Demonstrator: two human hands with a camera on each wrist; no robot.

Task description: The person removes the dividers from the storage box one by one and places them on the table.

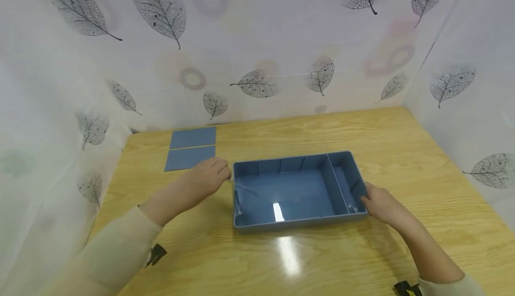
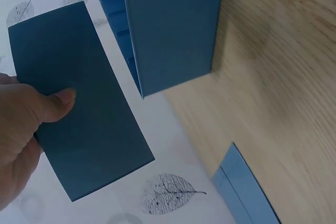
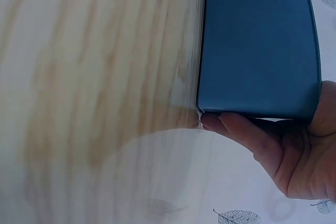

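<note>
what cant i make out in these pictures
Left wrist: non-thumb fingertips of the left grip, hidden by the thin blue rectangular panel.
Left wrist: part of the blue rectangular compartmented box, cut off by the top edge.
Right wrist: the box's interior, hidden by its outer wall.

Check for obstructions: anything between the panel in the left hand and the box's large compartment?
Nothing visible. The panel is raised near the box's left end, and the large compartment is open from above. The upright divider and the right hand are toward the opposite end.
</note>
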